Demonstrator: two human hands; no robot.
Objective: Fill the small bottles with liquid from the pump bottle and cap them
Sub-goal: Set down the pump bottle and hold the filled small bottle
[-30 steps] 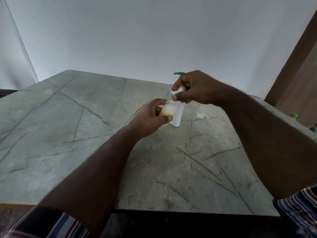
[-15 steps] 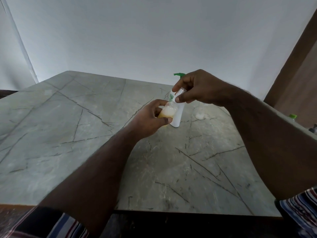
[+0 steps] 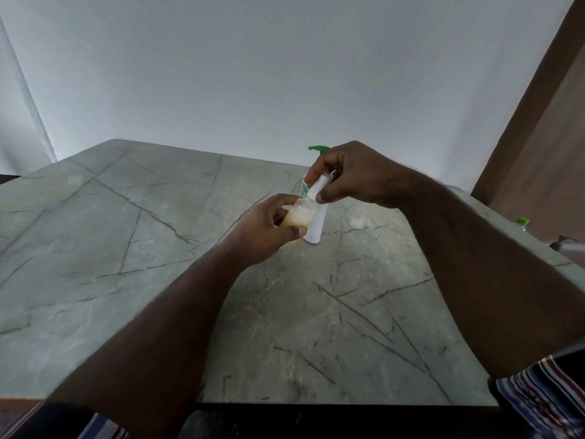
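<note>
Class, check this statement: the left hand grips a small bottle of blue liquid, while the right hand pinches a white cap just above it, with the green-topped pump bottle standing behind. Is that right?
Not quite. The liquid in the small bottle is yellowish-orange, not blue, as the head view shows. The rest stands: the left hand grips it, the right hand pinches the white cap just above, and the pump bottle stands behind.

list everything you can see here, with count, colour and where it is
small bottle: 1, clear with yellow liquid, held above the table centre
white cap: 1, white, pinched above the small bottle
pump bottle: 1, white with green pump, standing behind the small bottle
clear item: 1, whitish, on the table right of the pump bottle; too blurred to identify
green-topped item: 1, far right edge
table: 1, grey marble
left hand: 1, grips the small bottle
right hand: 1, fingers pinch the white cap
</note>
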